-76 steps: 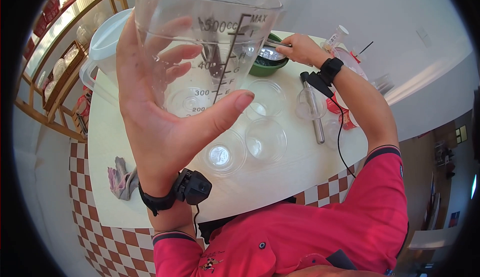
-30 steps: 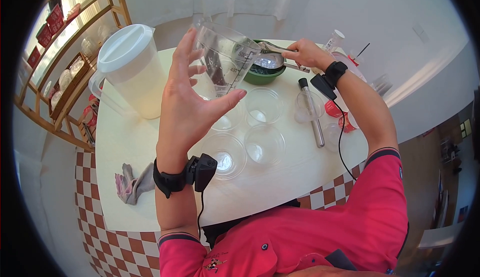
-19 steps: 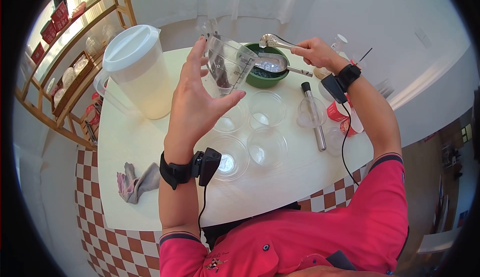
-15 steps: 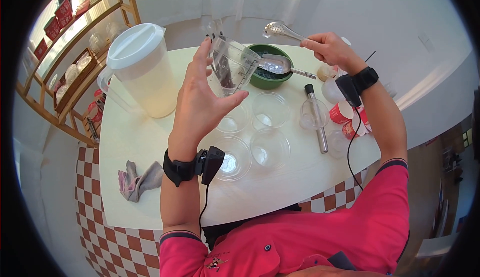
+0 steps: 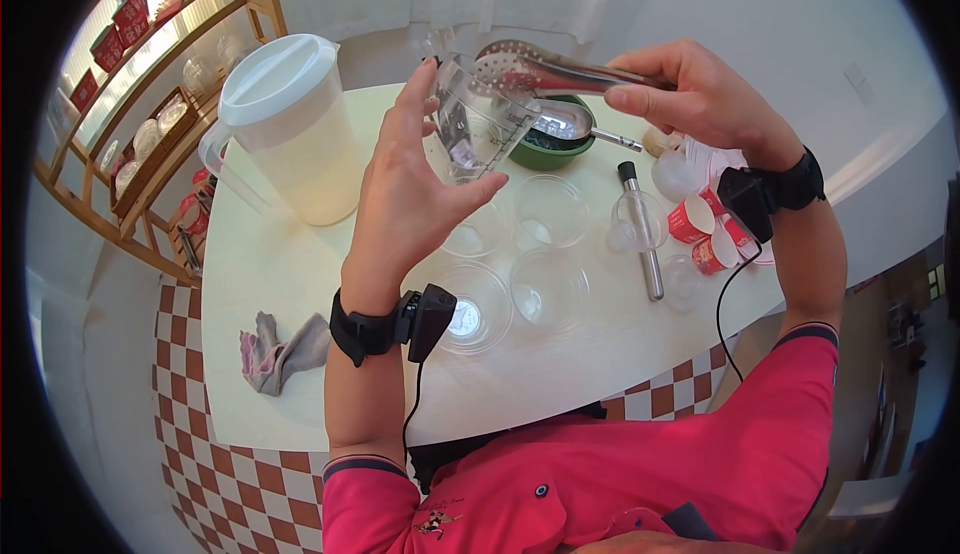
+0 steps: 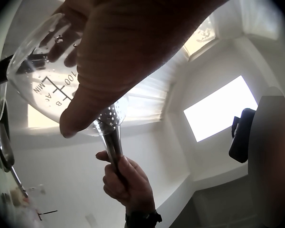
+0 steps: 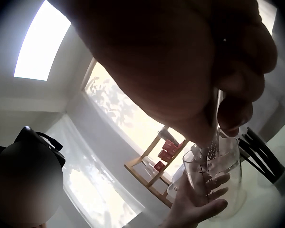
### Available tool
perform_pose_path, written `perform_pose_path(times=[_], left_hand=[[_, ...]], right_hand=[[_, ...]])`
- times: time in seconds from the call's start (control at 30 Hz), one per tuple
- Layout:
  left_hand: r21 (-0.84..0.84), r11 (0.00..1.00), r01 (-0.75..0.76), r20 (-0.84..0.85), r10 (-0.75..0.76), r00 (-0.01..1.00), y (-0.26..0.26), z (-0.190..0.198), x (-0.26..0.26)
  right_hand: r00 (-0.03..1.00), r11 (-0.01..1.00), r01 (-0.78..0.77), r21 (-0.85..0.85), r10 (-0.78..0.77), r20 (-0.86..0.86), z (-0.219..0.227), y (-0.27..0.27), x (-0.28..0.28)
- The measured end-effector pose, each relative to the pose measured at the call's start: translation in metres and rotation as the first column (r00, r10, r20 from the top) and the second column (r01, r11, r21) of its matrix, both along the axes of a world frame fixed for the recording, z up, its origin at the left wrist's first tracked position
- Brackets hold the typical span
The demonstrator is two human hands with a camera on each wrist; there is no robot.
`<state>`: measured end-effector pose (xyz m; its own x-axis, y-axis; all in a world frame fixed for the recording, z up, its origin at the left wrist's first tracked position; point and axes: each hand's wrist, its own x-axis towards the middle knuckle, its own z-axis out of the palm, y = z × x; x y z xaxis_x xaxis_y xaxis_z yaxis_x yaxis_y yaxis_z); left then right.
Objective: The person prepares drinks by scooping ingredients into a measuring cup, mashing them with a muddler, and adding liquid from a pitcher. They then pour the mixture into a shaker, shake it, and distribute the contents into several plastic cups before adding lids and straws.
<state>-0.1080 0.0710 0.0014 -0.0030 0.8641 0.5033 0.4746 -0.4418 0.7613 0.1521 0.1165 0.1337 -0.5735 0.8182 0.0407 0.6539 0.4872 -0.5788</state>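
My left hand (image 5: 405, 189) grips a clear measuring cup (image 5: 480, 129) with printed scale marks, thumb on the near side and fingers behind. The cup is raised above the table and tilted, its mouth toward the right. My right hand (image 5: 690, 94) holds perforated metal tongs (image 5: 580, 76) by the handle. In the head view, their perforated heads overlap the cup's mouth; the right wrist view shows the perforated metal (image 7: 211, 151) at the cup's rim too. Below the tongs stands a green bowl (image 5: 546, 160) with dark contents. A metal scoop (image 5: 565, 122) lies across its top.
A lidded pitcher (image 5: 300, 169) of pale liquid stands left. Several clear plastic cups (image 5: 550, 289) stand mid-table. Right of them lie a black-ended metal rod (image 5: 652, 274) and red paper cups (image 5: 692, 219). A grey cloth (image 5: 285, 354) lies front left. Black sticks (image 7: 261, 154) stand near the measuring cup.
The left hand has lowered the measuring cup from close to the camera. The right hand has lifted the tongs from the green bowl, leaving the scoop there, and brought them to the cup's mouth.
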Motion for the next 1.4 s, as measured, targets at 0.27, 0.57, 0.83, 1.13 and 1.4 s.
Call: perform_pose_path(times=[0.27, 0.57, 0.83, 1.13, 1.4], left_hand=[[0.034, 0.999, -0.021, 0.056, 0.019, 0.998, 0.001, -0.001, -0.005], [0.076, 0.997, -0.022, 0.031, 0.020, 0.999, -0.002, 0.002, -0.003], [0.058, 0.998, -0.028, 0.038, 0.026, 0.999, -0.001, 0.001, -0.004], [0.074, 0.997, -0.023, 0.035, 0.021, 0.999, -0.002, 0.002, -0.004], [0.066, 0.998, -0.023, 0.042, 0.020, 0.999, -0.003, 0.003, -0.006]], right_hand=[[0.961, 0.984, 0.156, 0.086, -0.172, 0.217, -0.019, 0.060, 0.036], [0.777, 0.968, 0.125, 0.216, -0.231, 0.586, -0.114, 0.125, 0.057], [0.793, 0.977, 0.206, 0.052, -0.198, 0.577, -0.115, 0.132, 0.041], [0.799, 0.982, 0.175, 0.067, -0.182, 0.573, -0.121, 0.131, 0.034], [0.804, 0.984, 0.138, 0.109, -0.176, 0.568, -0.121, 0.130, 0.038]])
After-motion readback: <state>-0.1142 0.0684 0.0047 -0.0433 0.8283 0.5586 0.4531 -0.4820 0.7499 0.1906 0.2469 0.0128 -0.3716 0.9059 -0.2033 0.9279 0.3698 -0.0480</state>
